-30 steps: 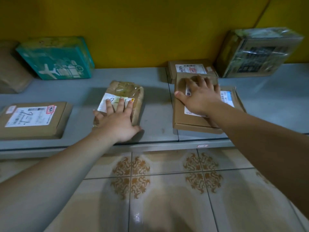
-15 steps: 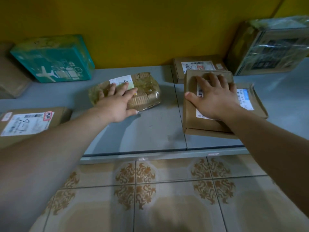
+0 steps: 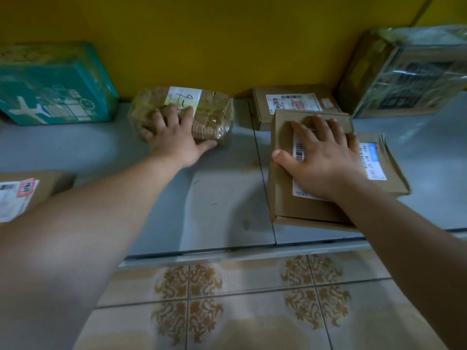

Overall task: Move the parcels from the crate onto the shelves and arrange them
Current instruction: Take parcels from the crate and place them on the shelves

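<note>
Cardboard lies under our right hand (image 3: 326, 157), palm flat and fingers spread, pressing the top brown box (image 3: 303, 198) rather than gripping it; this box sits askew on a flatter labelled parcel (image 3: 389, 170). At ten o'clock from it, our left hand (image 3: 174, 137) rests open on the tape-wrapped parcel (image 3: 212, 114), which stands near the yellow wall (image 3: 227, 41) on the grey shelf (image 3: 219, 198). To arrange well, we should push evenly from the palm, squaring edges with the small box (image 3: 290, 102) at twelve o'clock, without crushing the soft wrapping. No crate shows.
</note>
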Motion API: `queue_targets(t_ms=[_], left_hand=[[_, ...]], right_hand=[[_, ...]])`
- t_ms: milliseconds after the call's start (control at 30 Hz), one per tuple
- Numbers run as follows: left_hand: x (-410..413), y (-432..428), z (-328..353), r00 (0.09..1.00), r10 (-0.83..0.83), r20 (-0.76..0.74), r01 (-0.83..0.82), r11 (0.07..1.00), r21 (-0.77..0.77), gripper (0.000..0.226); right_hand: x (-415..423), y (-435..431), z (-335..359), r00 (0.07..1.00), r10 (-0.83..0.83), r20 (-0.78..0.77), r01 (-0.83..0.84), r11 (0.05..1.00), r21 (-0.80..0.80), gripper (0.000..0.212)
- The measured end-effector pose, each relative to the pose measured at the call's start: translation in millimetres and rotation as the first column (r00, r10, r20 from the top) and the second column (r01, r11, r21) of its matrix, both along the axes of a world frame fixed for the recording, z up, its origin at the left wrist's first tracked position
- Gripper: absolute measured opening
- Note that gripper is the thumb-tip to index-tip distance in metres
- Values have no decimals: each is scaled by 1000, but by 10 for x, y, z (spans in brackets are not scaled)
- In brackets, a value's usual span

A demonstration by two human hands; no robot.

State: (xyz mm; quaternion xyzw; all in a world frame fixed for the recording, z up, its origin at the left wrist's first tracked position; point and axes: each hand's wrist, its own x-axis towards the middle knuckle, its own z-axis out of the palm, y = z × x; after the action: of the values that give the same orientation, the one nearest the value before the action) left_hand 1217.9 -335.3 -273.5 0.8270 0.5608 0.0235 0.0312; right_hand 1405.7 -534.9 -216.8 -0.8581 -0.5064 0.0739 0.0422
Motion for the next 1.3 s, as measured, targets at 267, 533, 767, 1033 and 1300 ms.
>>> queue_targets(t_ms=[267, 533, 767, 1033, 1300], left_hand=[[354, 307, -8, 993, 120, 18, -120, 992, -30, 92], [414, 520, 99, 988, 149, 39, -141, 976, -164, 91], [147, 166, 103, 996, -3, 90, 15, 991, -132, 95], [253, -1006, 117, 797, 71, 600, 262, 854, -450, 65], [363, -1802, 355, 609, 225, 761, 507, 628, -591, 44]], right_hand=[[-12, -12, -19, 1000, 0, 13, 0, 1000, 15, 82], [-30, -15, -7, 1000, 0, 15, 0, 1000, -1, 84], [-52, -19, 28, 1000, -14, -9, 14, 1000, 3, 84], [-18, -88, 202, 990, -9, -139, 30, 988, 152, 54], [191, -587, 302, 799, -440, -410, 520, 848, 102, 63]])
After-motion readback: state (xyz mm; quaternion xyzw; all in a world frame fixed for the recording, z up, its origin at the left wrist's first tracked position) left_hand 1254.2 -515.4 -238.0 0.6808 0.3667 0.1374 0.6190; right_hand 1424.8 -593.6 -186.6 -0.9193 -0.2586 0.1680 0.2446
